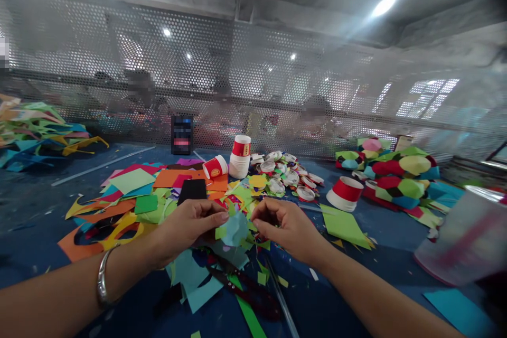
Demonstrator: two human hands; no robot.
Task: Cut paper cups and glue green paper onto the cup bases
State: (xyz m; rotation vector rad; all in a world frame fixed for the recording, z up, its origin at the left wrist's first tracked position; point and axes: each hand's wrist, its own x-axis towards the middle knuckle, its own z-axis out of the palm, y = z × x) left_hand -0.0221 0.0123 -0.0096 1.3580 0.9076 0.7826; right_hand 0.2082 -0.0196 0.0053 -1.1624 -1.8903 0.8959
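Orange paper offcuts (71, 243) with curved openings, evidently already cut, lie left of the stack of red-and-white paper cups (240, 165). Nearer us than the stack, our left hand (198, 219) has its fingers narrowed beside a pale blue paper piece (234, 229); we cannot tell if it grips it. Our right hand (287, 227) is curled narrow, its hold unclear. Right of the stack, a lime-green paper sheet (344, 224) looks uncut, while multicoloured patchwork paper shapes (414, 165) look assembled.
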